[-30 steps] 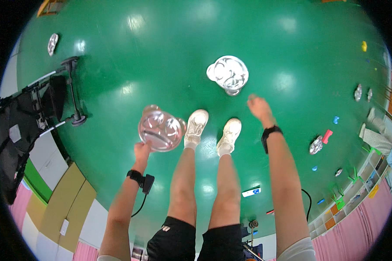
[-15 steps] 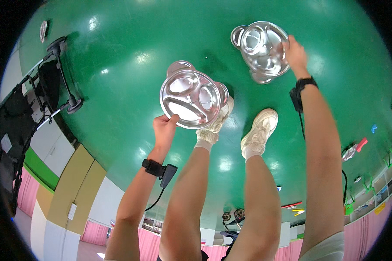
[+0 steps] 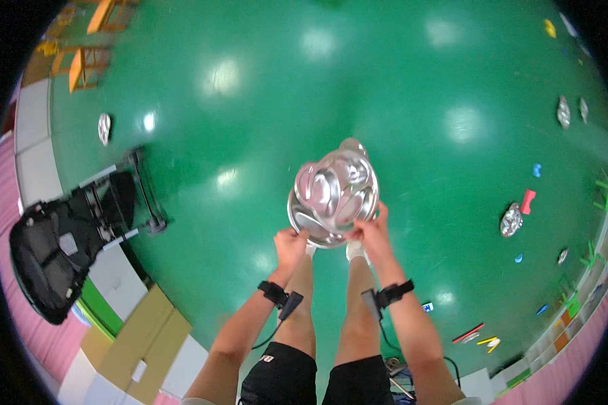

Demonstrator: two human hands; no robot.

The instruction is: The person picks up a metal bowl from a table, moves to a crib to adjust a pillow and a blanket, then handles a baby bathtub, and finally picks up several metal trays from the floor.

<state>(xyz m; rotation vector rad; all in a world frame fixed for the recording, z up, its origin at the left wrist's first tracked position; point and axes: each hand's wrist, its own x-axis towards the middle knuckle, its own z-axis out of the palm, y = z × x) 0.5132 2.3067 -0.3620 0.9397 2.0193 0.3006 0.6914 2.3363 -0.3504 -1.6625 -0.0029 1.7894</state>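
Observation:
My left hand [image 3: 291, 248] pinches the near left rim of a round, shiny metal divided plate [image 3: 307, 225]. A second metal divided plate with ear-shaped handles [image 3: 353, 198] overlaps it from above and the right, hiding much of the lower one. My right hand [image 3: 374, 237] grips the near right rim of this upper plate. Both plates are held in front of my legs, off the green floor, and the upper one looks tilted. Whether they are fully nested cannot be made out.
A black folding stroller [image 3: 67, 243] lies at the left, beside cabinets [image 3: 138, 337]. More metal plates [image 3: 511, 220] are scattered on the floor at the right, and one metal plate [image 3: 104, 128] at the far left. A red block [image 3: 527, 201] and small toys lie nearby. Wooden chairs [image 3: 81, 69] stand far left.
My right hand has brought its plate from the far right inward, over the plate in my left hand. The view has risen and shows more floor.

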